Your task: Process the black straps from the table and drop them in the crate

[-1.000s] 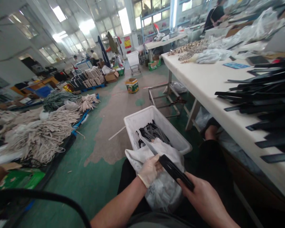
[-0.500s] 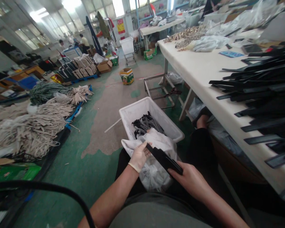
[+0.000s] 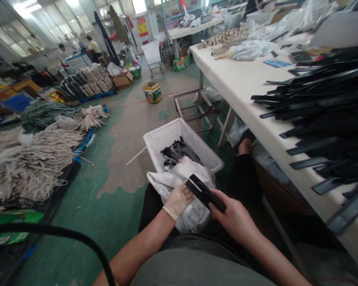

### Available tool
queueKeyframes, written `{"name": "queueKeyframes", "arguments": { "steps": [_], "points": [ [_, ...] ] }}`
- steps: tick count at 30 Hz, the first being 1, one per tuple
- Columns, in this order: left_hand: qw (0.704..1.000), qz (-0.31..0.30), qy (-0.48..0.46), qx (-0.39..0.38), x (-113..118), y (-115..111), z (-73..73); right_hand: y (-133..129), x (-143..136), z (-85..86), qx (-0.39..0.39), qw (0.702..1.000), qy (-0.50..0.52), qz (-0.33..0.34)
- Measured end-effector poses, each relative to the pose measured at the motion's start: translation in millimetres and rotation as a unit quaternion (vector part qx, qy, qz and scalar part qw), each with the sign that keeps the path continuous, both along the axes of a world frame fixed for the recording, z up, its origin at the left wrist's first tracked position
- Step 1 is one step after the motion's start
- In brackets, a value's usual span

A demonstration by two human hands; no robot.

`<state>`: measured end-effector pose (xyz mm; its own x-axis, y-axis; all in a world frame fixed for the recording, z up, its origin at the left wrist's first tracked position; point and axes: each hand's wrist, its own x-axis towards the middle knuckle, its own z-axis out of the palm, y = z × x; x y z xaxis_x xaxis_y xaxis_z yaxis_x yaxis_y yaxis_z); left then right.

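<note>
Green worn floor; gloved left hand [image 3: 178, 200], bare right hand [image 3: 231, 214] on flat black strap [image 3: 205, 192].

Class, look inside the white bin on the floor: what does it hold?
The white bin holds a tangle of black strips. A crumpled white bag hangs over its near edge and covers whatever lies below.

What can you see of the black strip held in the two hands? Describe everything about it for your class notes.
The black strip is flat, narrow and dark, with a slight sheen like leather or plastic. It slants from upper left to lower right over the person's lap. The gloved left hand touches its upper end; the bare right hand grips its lower end. Beneath it lies a crumpled white bag, in front of a white bin.
</note>
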<state>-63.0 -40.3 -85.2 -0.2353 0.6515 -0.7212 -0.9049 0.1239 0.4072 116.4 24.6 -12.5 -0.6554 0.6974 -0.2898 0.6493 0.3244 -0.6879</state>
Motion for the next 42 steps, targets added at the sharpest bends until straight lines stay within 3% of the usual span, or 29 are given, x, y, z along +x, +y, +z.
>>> {"name": "queueKeyframes", "arguments": {
  "steps": [3,8,15,19,23,26,29,32,37,42],
  "points": [
    [1.0,0.012,-0.002,0.01,-5,1,3.7,2,-2,7.9,0.002,0.999,-0.008,0.037],
    [0.998,0.025,0.053,-0.027,-13,-4,-5.5,-3,30,11.1,0.005,0.995,-0.084,0.049],
    [0.996,-0.026,0.076,-0.025,26,-13,-21.9,-17,56,-6.1,-0.007,0.984,-0.171,0.038],
    [0.996,-0.063,0.048,-0.033,45,-15,-21.3,-17,38,-11.7,0.033,0.985,-0.164,0.03],
    [0.985,-0.161,0.061,0.015,59,-18,-19.2,-5,7,-20.7,0.07,0.993,-0.092,0.024],
    [0.971,-0.214,0.085,0.072,59,-22,-14.4,8,-12,-26.1,0.053,0.997,-0.047,0.03],
    [0.966,-0.224,0.002,0.128,47,-26,-12.3,16,-16,-25.8,0.0,0.999,-0.023,0.031],
    [0.977,-0.163,-0.087,0.109,23,-22,-19.6,13,-3,-21.3,-0.042,0.998,-0.016,0.032],
    [0.997,0.034,-0.063,0.04,-37,10,-35.2,-6,48,-21.1,-0.119,0.99,-0.017,0.069],
    [0.985,0.158,0.013,0.07,-92,46,-24.3,-13,88,-39.0,-0.183,0.982,-0.035,0.017]
  ]
}}
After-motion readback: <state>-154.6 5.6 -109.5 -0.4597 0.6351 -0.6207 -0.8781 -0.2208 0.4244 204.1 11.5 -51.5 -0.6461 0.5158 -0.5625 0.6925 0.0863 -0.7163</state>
